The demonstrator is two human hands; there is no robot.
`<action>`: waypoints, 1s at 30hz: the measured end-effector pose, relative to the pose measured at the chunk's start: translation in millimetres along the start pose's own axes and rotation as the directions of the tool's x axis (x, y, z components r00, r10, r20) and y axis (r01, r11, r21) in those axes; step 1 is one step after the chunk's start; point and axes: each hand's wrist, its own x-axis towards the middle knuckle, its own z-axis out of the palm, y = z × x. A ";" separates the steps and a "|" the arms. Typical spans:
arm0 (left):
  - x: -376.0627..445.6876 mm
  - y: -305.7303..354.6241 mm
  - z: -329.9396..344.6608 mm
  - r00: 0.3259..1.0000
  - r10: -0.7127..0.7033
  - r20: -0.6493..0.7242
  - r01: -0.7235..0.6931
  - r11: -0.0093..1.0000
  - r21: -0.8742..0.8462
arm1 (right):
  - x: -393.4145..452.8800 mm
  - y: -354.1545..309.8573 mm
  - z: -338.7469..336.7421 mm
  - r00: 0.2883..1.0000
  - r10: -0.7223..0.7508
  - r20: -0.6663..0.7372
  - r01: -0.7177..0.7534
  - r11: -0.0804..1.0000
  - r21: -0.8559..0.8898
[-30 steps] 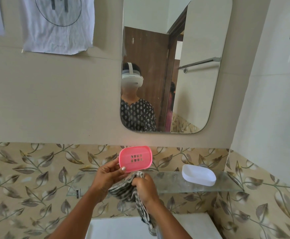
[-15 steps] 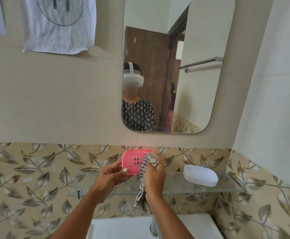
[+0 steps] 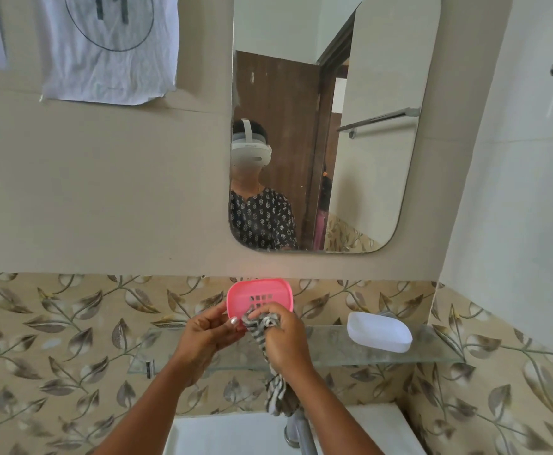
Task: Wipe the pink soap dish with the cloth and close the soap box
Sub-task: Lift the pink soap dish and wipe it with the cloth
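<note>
Just above the glass shelf, your two hands meet around the pink soap dish. You hold the dish tilted up on its edge, its slotted face turned toward you, so the grid of drain holes near its middle shows plainly. Your left hand grips the dish at its lower left edge, fingers curled close around the rim and the thumb laid across the front. Your right hand is closed around a bunched grey-and-white striped cloth; the wad of cloth at your fingertips presses against the lower part of the dish's face, just below the drain holes. The loose tail of the cloth hangs down from under your right wrist, in front of the shelf, and ends just above the metal tap and the white basin.

On the shelf itself, well to the right of your hands, the white soap box half lies apart from the pink dish; you cannot tell from this angle whether it is the lid or the base.

Above the shelf, the mirror hangs on the beige wall, and a crumpled white paper sheet with a drawn circle hangs up and to the left of the shelf. Behind the shelf runs a band of leaf-patterned tiles.
</note>
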 end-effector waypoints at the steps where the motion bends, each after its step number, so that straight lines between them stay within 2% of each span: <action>1: 0.2 0.1 -1.3 1.000 0.001 0.005 -0.001 1.000 -0.009 | -0.9 -1.2 -5.6 0.998 0.060 -0.034 -0.058 0.997 0.042; 3: -0.1 0.2 -2.7 1.000 -0.014 0.012 0.015 1.000 -0.014 | -0.3 -3.8 -21.8 0.978 0.173 -0.118 -0.156 0.978 0.141; 5: -0.1 0.4 -2.6 1.000 -0.026 0.004 0.026 1.000 0.003 | 4.3 -4.6 -40.2 0.965 0.211 -0.156 -0.194 0.974 0.115; 8: -2.1 2.4 2.0 0.999 -0.038 0.002 0.037 0.998 0.053 | 15.5 -0.9 -56.8 0.967 0.248 -0.049 -0.249 0.969 -0.003; 11: -3.9 2.8 7.5 0.999 -0.054 0.008 0.051 0.984 0.173 | 19.6 2.2 -58.4 0.961 0.276 0.004 -0.276 0.961 -0.036; 17: -6.7 5.1 14.5 1.000 -0.021 -0.005 0.022 0.953 0.302 | 6.8 8.4 -55.5 0.971 0.239 -0.024 -0.240 0.968 -0.071; 24: -11.9 6.7 18.0 0.996 -0.073 0.043 0.043 0.873 0.486 | -2.7 25.2 -53.7 0.988 0.150 0.045 -0.141 0.978 -0.154; 28: -12.1 4.6 14.7 0.995 -0.098 0.014 0.077 0.848 0.524 | -4.8 28.6 -56.7 0.989 0.121 0.083 -0.099 0.966 -0.238; 30: -12.4 4.8 14.9 0.997 -0.080 -0.012 0.072 0.797 0.599 | -5.5 32.3 -58.4 0.984 0.148 0.096 -0.117 0.954 -0.276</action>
